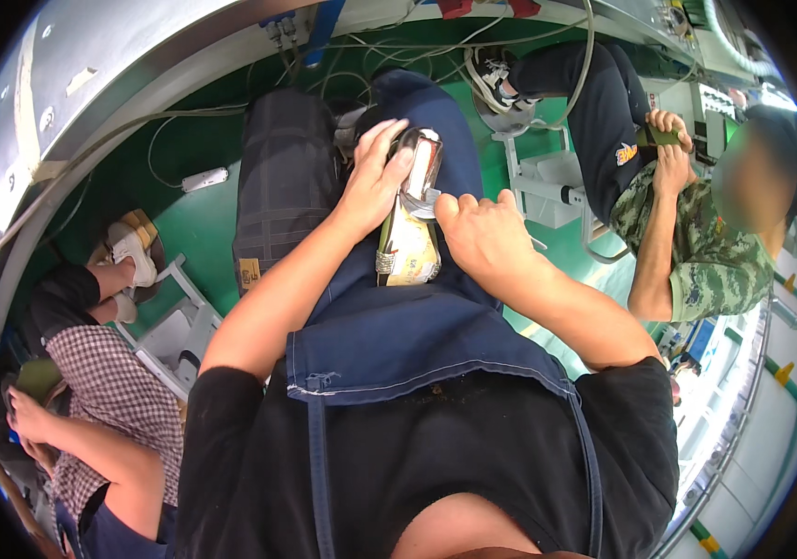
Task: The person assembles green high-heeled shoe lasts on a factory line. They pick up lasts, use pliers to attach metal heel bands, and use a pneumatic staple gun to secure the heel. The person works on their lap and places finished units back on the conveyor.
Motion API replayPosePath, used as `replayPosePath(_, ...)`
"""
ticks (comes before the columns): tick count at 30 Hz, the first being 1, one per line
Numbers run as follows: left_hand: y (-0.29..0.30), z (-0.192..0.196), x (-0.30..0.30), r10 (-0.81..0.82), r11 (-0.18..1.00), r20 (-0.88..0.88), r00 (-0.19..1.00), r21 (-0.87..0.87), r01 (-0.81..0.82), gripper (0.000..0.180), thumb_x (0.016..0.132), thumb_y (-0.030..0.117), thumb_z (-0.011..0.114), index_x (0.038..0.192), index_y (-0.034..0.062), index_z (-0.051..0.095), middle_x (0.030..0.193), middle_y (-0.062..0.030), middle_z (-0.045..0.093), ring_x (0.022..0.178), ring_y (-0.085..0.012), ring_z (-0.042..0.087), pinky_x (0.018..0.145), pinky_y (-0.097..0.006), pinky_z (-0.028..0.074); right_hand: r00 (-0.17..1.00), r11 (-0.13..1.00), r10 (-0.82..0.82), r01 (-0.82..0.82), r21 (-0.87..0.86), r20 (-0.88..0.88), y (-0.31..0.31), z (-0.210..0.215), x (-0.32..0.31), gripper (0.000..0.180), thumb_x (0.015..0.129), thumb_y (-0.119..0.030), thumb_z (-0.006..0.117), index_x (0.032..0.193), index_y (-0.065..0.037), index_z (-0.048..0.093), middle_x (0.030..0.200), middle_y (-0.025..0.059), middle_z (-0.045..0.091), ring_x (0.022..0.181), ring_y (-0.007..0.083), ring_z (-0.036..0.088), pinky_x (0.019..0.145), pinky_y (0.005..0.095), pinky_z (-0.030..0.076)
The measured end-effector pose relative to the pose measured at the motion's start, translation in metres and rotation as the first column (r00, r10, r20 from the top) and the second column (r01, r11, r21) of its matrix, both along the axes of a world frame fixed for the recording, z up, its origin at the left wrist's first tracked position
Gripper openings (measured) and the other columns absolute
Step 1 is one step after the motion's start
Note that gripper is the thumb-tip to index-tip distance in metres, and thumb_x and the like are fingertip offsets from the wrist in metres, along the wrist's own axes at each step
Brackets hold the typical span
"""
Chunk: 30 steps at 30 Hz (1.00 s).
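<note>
A long object rests on my apron-covered lap, its far end a dark, shiny, rounded piece (406, 142) with a pale and brown inner face. Its near part is a yellowish, printed, taped-looking section (412, 250); I cannot make out its exact kind. My left hand (375, 177) is closed round the left side of the dark piece. Against the object's right side, my right hand (490, 233) forms a fist round a metal tool. A grey, curved metal part (420, 203) shows beside its thumb, and a thin tip pokes out on the other side. The tool's grip is hidden.
Cables and a white power strip (204, 179) lie on the green floor beneath a metal bench edge (137, 84). On the right sits a person in a camouflage shirt (720, 270), on the left one in a checked garment (119, 382), both holding green items. White frames (547, 191) stand beside my legs.
</note>
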<state>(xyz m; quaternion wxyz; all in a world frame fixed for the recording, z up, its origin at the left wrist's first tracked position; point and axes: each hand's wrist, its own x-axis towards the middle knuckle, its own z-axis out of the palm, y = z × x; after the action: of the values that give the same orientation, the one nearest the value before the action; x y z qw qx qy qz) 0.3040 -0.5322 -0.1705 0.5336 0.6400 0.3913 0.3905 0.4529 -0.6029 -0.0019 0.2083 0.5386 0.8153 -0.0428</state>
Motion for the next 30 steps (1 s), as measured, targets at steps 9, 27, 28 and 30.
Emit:
replayPosePath(9,0.006,0.061,-0.033,-0.082,0.239,0.442,0.893,-0.861,0.448,0.061,0.105,0.050,0.063,0.144,0.0056,0.051,0.131,-0.0115,0.066,0.116,-0.0276,0.069,0.092,-0.055,0.060,0.995,0.993,-0.055,0.045,0.113,0.084,-0.015,-0.007,-0.009,0.020,0.084,-0.013,0.068,0.095,-0.004,0.054,0.080,0.0067,0.062,0.070,0.0181,0.068,0.055,0.0305,0.057)
replayPosePath(27,-0.017,0.047,-0.023,-0.216,0.613,0.110,0.970,-0.758,0.222,0.045,0.111,0.032,0.053,0.139,-0.0035,0.058,0.120,-0.0126,0.070,0.106,-0.0182,0.065,0.096,-0.033,0.051,0.799,0.876,-0.179,0.395,0.277,-0.574,0.197,0.110,0.136,0.041,0.094,-0.019,0.069,0.129,0.001,0.060,0.110,0.0265,0.071,0.101,0.0446,0.068,0.091,0.0463,0.053)
replayPosePath(28,-0.018,0.051,-0.021,-0.206,0.621,0.114,0.972,-0.752,0.220,0.045,0.112,0.030,0.053,0.142,-0.0029,0.056,0.122,-0.0114,0.069,0.108,-0.0168,0.065,0.097,-0.032,0.051,0.789,0.843,-0.199,0.440,0.309,-0.582,0.221,0.113,0.145,0.043,0.094,-0.020,0.069,0.130,0.002,0.060,0.111,0.0286,0.070,0.102,0.0444,0.069,0.091,0.0460,0.053)
replayPosePath(30,-0.021,0.050,-0.021,-0.194,0.625,0.111,0.975,-0.752,0.210,0.046,0.113,0.030,0.052,0.147,-0.0018,0.053,0.126,-0.0103,0.068,0.110,-0.0154,0.064,0.098,-0.030,0.050,0.799,0.692,-0.027,0.449,0.565,-0.601,0.272,0.098,0.158,0.036,0.091,-0.028,0.068,0.111,0.002,0.071,0.104,0.0289,0.074,0.098,0.0432,0.072,0.086,0.0493,0.057)
